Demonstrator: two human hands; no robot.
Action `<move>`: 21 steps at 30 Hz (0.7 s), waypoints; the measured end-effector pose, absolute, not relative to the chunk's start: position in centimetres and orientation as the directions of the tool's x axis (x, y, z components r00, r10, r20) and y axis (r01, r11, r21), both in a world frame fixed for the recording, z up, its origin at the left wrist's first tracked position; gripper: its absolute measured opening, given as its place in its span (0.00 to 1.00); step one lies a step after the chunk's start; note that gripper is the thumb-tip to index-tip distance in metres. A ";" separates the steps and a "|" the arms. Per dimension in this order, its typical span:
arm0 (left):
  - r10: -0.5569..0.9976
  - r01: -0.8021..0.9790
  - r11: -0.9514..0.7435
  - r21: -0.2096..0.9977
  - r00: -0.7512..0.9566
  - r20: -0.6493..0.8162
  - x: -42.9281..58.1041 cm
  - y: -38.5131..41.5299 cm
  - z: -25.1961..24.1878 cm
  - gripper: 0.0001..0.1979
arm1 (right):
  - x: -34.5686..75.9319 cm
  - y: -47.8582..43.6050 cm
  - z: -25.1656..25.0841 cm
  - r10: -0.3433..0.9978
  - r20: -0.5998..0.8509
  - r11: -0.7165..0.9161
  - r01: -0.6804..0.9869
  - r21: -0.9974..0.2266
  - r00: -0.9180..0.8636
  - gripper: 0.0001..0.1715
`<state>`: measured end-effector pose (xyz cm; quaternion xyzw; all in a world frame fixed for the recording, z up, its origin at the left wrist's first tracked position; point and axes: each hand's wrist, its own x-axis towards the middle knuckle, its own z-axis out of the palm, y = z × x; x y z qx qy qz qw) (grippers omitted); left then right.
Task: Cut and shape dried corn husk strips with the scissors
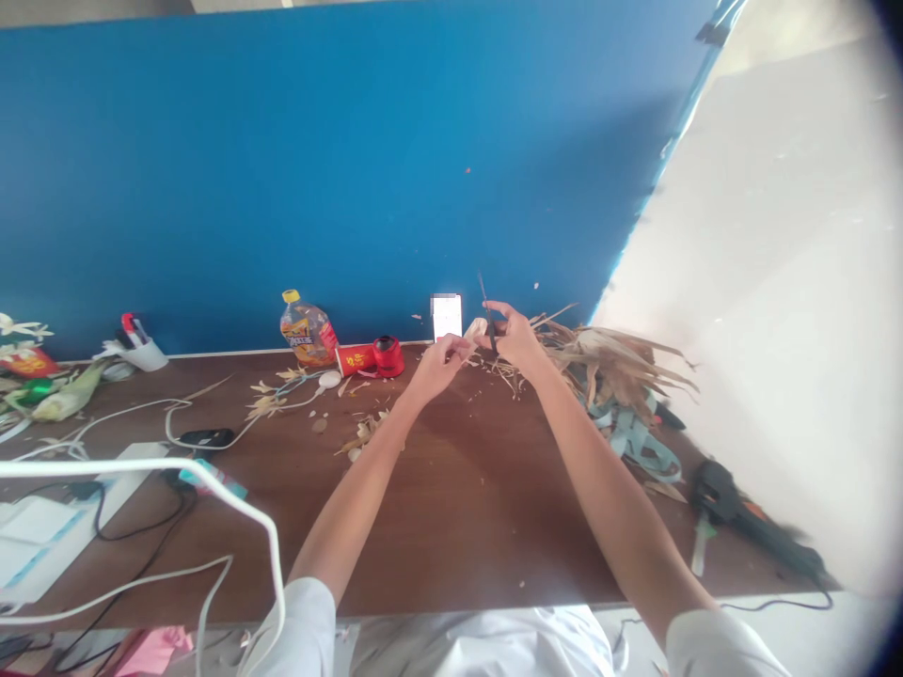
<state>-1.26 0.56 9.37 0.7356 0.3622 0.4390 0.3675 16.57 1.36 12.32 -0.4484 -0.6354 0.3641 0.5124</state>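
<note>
My left hand [446,359] pinches a pale piece of dried husk [478,328] over the far side of the brown table. Close beside it, my right hand [514,338] is closed around dark scissors [491,324] whose thin blades point up and away. The right index finger stretches out along them. Behind the hands, a lit phone [447,318] leans upright against the blue partition. Just right of my right hand lies a heap of dried husks [613,362], with light blue ribbon [635,442] below it.
A glue gun [734,517] lies at the right edge. Left of my hands are a red can [357,358], a red tape roll [388,357] and a plastic bottle [307,329]. Husk scraps [367,432] litter the table. White cables [232,489] and a pen cup [146,354] occupy the left.
</note>
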 end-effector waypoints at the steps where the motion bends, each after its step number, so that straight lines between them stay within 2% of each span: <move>1: 0.867 0.175 -0.441 0.880 0.336 0.368 -1.2 0.7 9.2 0.09 | 16.4 1.3 12.3 0.944 0.321 0.329 0.177 -0.928 -0.073 0.46; 7: 0.893 0.030 -0.322 0.946 0.341 0.293 -1.4 1.1 9.1 0.16 | 16.0 1.4 12.1 0.945 0.323 0.327 0.172 -0.929 -0.051 0.45; 12: 0.862 0.009 -0.362 0.932 0.384 0.331 -1.7 0.7 9.4 0.15 | 15.9 1.5 11.7 0.936 0.351 0.347 0.195 -0.917 -0.019 0.40; 17: 0.839 0.050 -0.383 0.922 0.437 0.324 -1.5 0.5 9.5 0.12 | 15.7 1.4 11.7 0.939 0.333 0.343 0.201 -0.918 -0.081 0.36; 21: 0.844 0.076 -0.420 0.904 0.399 0.359 -1.5 0.9 9.4 0.12 | 16.3 1.3 11.9 0.949 0.302 0.315 0.205 -0.927 -0.092 0.35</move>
